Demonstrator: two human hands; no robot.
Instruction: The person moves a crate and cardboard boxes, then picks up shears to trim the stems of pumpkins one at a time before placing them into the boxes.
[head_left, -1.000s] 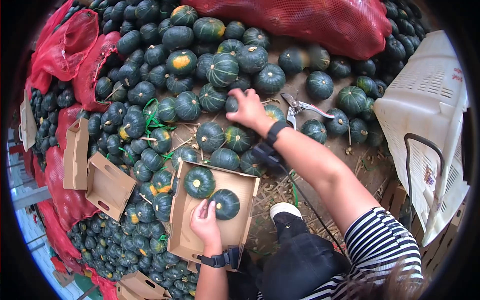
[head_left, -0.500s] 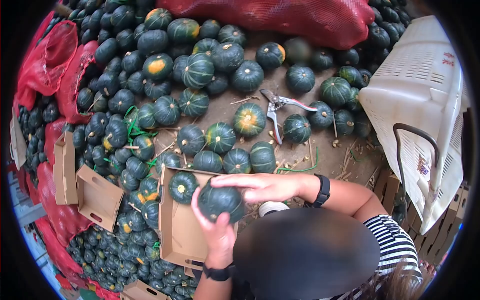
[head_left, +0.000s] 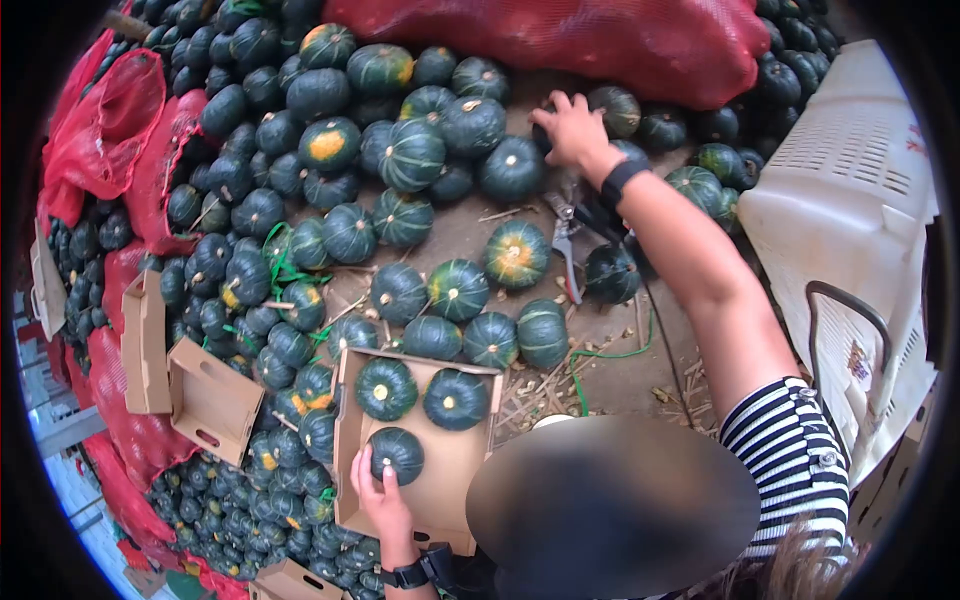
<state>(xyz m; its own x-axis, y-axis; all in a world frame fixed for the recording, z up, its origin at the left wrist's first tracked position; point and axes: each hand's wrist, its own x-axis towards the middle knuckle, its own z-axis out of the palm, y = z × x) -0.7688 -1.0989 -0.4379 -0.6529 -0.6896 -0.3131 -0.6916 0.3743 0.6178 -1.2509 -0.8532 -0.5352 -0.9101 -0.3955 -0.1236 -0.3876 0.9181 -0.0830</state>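
Observation:
My left hand (head_left: 380, 502) is at the lower left of an open cardboard box (head_left: 455, 505), its fingers curled against a dark green kabocha squash (head_left: 398, 455). Two more kabocha squashes, one at the back left (head_left: 386, 389) and one at the back right (head_left: 456, 399), sit in the same box. Stretched far forward, my right hand (head_left: 575, 132) has its fingers spread over a squash mostly hidden beneath it, near the red mesh sack. Partly shadowed by my right arm, pruning shears (head_left: 564, 240) lie on the floor.
A large red mesh sack (head_left: 560, 40) lies at the back. On the right stands a white plastic crate (head_left: 830, 200) with a metal handle. Loose squashes heap along the left, beside another cardboard box (head_left: 213, 400). Green string (head_left: 610, 355) and dry stem bits litter the floor.
My right hand has left the squash that both hands held over the box and reached far forward. Three squashes now sit in the box, where my left hand is lower, at the front one.

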